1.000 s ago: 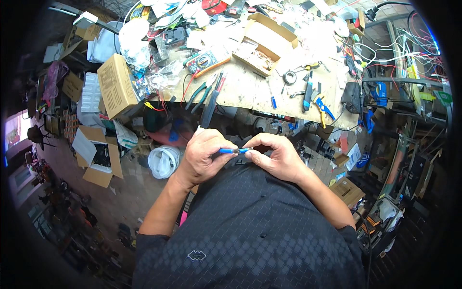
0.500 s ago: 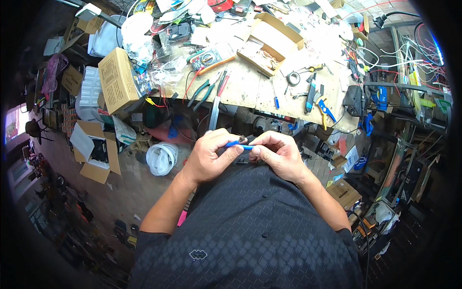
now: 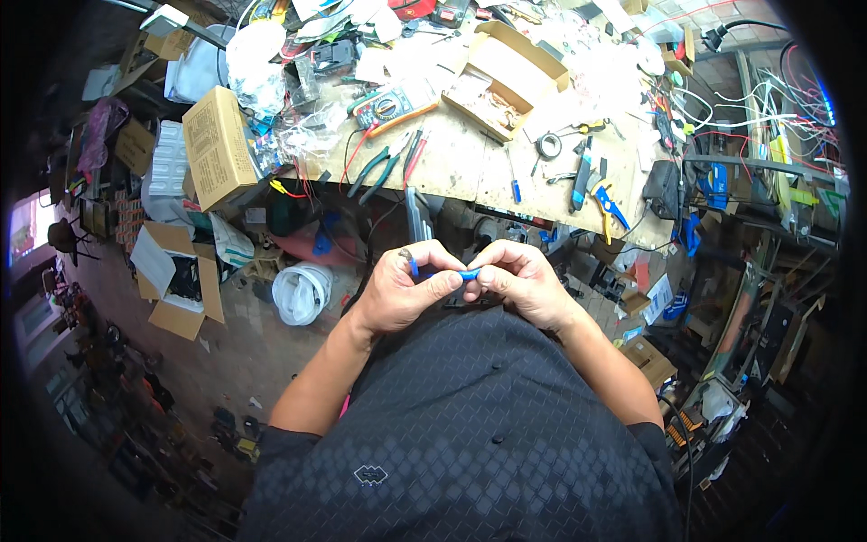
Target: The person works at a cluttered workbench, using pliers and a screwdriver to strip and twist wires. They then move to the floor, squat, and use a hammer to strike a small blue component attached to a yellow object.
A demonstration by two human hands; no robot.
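In front of my chest, a short, thin blue piece [image 3: 470,275], like a bit of cable or tubing, is pinched from both sides. My left hand [image 3: 404,294] has thumb and forefinger closed on its left end. On the other end, the thumb and fingers of my right hand [image 3: 521,282] are pressed together. A second item with a blue part [image 3: 414,266] is tucked among my left fingers; most of it is hidden, so its kind is unclear. The fingertips of both hands nearly meet and cover much of the thin piece.
Beyond my hands, the workbench [image 3: 456,172] carries a multimeter [image 3: 388,107], green-handled pliers [image 3: 375,170], an open cardboard box [image 3: 492,104], black tape [image 3: 548,145], a screwdriver [image 3: 515,176] and blue-yellow wire strippers [image 3: 610,208]. A white bucket [image 3: 302,294] stands on the floor at left.
The second blue item has shifted back from near the fingertips into my left hand. My fingertips have come closer together over the thin blue piece, leaving less of it showing.
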